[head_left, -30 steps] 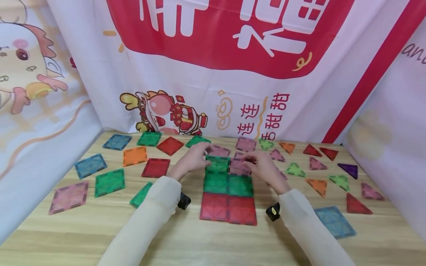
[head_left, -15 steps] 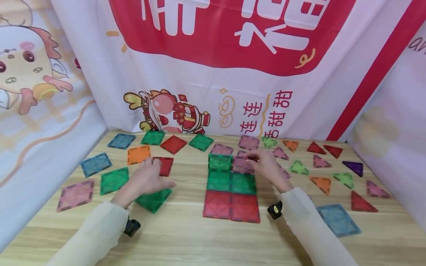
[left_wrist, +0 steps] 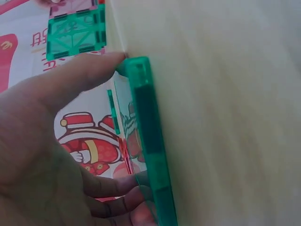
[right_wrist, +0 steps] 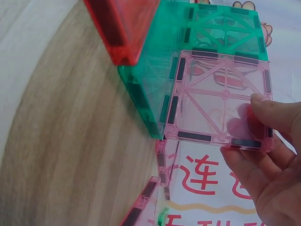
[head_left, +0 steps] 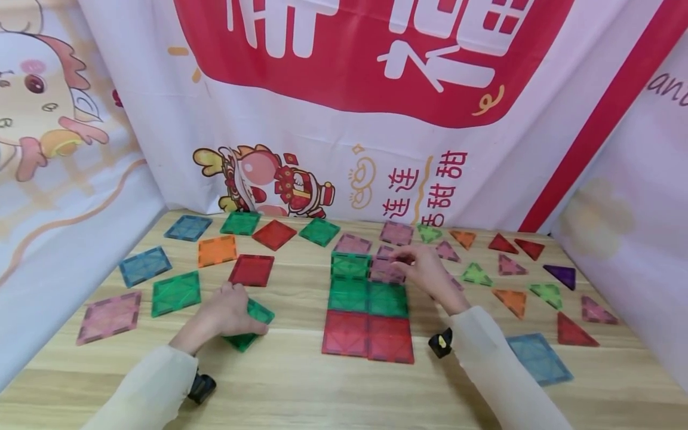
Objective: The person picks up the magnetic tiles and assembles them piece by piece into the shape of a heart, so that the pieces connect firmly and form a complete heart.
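My left hand (head_left: pixel 221 312) grips a green square magnetic tile (head_left: pixel 260 312) on the table, left of the centre. In the left wrist view, the thumb is at one corner of this green tile (left_wrist: pixel 150 127) and the fingertips are at its far side. My right hand (head_left: pixel 430 276) pinches a pink square magnetic tile (right_wrist: pixel 216 99) between thumb and fingers. That pink tile stands upright at the back edge of the flat green tiles (head_left: pixel 348 295), beside an upright green tile (head_left: pixel 350 266). Two flat red tiles (head_left: pixel 346 334) join the green ones in front.
Loose square tiles lie on the left, among them a red one (head_left: pixel 252 270), an orange one (head_left: pixel 217 251) and a pink one (head_left: pixel 110 316). Several triangular tiles, such as an orange one (head_left: pixel 510 303), spread over the right. A large blue square (head_left: pixel 540 358) lies near the right forearm.
My left hand has let go of the upright green tile and moved left and nearer, onto the loose green tile. My right hand has stayed at the pink tile.
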`<control>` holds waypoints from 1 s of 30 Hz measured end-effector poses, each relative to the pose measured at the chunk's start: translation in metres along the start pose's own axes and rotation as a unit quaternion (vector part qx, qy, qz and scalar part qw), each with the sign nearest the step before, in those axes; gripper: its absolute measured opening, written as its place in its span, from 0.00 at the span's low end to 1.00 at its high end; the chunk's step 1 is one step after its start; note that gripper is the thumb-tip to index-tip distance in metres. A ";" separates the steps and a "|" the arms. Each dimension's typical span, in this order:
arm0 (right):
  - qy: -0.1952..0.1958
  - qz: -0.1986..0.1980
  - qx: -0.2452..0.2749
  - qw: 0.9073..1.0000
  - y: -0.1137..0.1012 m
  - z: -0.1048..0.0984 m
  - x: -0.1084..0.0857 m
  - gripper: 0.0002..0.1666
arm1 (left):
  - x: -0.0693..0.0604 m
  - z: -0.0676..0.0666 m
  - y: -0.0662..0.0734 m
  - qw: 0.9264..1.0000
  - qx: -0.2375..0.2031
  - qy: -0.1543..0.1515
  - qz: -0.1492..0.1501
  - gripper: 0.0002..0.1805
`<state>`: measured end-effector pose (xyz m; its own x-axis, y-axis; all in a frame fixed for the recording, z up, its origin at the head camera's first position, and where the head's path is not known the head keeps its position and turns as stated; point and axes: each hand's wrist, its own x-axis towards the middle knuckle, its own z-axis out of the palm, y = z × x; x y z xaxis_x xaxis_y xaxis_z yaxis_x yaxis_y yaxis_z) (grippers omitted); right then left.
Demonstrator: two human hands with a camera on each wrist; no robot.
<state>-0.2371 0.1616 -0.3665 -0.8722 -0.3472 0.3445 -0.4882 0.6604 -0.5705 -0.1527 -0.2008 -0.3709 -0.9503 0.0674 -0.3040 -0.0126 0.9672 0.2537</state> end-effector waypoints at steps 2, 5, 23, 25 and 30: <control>-0.002 0.001 0.000 1.000 0.000 0.000 0.000 0.08 | 0.001 0.000 0.003 1.000 -0.003 0.002 0.008 0.46; -0.004 0.004 0.002 1.000 -0.001 -0.001 0.000 0.08 | 0.001 0.001 0.010 1.000 -0.005 0.013 0.023 0.43; -0.022 0.004 0.018 1.000 0.001 -0.003 0.003 0.08 | 0.047 -0.003 0.050 0.924 -0.258 0.059 0.277 0.47; -0.024 0.007 0.023 0.999 0.001 -0.003 0.003 0.08 | 0.054 -0.003 0.056 0.923 -0.266 0.051 0.274 0.49; -0.024 0.015 0.024 0.999 0.001 -0.004 0.003 0.08 | 0.070 0.001 0.066 0.915 -0.277 0.014 0.293 0.48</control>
<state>-0.2403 0.1641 -0.3631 -0.8867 -0.3590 0.2914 -0.4611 0.6394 -0.6153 -0.2195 -0.1318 -0.3762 -0.8517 0.5211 0.0551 0.3531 0.4932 0.7950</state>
